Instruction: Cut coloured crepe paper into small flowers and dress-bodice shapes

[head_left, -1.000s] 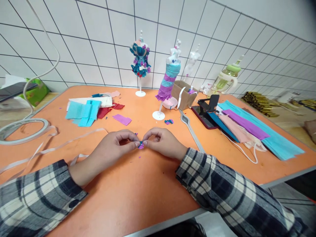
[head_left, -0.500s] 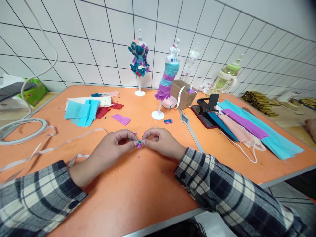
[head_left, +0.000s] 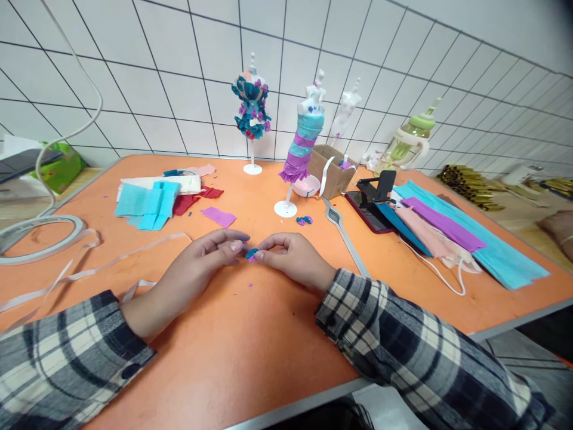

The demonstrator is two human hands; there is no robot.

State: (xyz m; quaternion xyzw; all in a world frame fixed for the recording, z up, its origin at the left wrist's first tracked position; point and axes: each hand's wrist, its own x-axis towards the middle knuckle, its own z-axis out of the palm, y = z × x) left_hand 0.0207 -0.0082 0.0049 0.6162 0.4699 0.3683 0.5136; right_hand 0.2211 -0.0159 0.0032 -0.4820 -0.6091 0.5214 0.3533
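Your right hand (head_left: pixel 293 260) pinches a tiny paper tuft (head_left: pixel 251 254) low over the desk (head_left: pixel 250 346), wrists resting, seemingly for steadiness; your left hand (head_left: pixel 201 269) lies open just beside it.

Work station: white tiled wall (head_left: pixel 179 71), orange table (head_left: pixel 250 358), soft even light.
The wall carries large square tiles with dark grout and runs the full width behind the table (grey trim along its near edge). A pale wooden surface (head_left: pixel 514 209) adjoins at the right; grey floor (head_left: pixel 528 358) shows beyond the near right corner.
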